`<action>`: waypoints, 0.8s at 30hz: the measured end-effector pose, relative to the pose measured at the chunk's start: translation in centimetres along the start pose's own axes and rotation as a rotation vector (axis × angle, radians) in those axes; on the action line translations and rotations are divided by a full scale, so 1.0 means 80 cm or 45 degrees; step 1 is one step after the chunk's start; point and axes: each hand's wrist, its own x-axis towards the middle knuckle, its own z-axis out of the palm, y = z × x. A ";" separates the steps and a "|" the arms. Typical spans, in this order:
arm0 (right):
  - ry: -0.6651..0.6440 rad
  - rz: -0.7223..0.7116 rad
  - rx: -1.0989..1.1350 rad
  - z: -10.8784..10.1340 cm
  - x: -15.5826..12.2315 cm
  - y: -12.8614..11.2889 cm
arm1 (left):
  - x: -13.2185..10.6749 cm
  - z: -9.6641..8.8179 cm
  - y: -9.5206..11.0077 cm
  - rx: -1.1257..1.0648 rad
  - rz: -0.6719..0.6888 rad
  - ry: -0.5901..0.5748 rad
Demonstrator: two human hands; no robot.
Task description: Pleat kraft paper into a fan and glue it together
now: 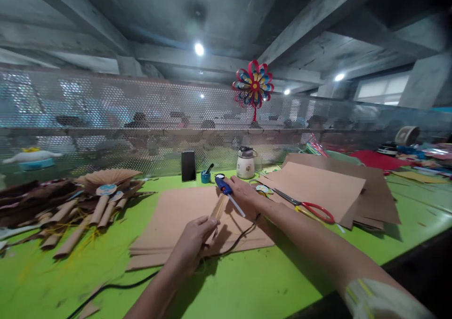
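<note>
My right hand is closed around a blue glue gun with a white glue stick at its back, its nozzle pointing left at a thin folded brown paper piece. My left hand pinches the near end of that paper piece. Both rest over a stack of brown cardboard sheets on the green table. The gun's black cord trails toward me across the table.
Red-handled scissors lie on more cardboard sheets at right. Folded brown paper fans pile at left. A phone, a small blue cup and a white jar stand by the perforated metal screen, with a colourful pinwheel above.
</note>
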 end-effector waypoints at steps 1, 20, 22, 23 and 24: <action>-0.017 -0.003 -0.030 0.008 0.004 -0.003 | 0.000 0.001 -0.001 0.032 -0.004 -0.027; 0.019 -0.079 0.013 0.005 -0.007 0.005 | -0.003 0.004 -0.008 0.119 -0.046 -0.275; 0.110 -0.056 0.075 -0.006 -0.023 0.002 | -0.002 0.003 -0.007 0.082 -0.059 -0.290; 0.159 -0.032 0.095 -0.014 -0.032 0.001 | -0.002 0.003 -0.007 0.076 -0.065 -0.289; 0.216 -0.007 0.128 -0.022 -0.042 -0.001 | 0.000 0.002 -0.007 0.075 -0.075 -0.282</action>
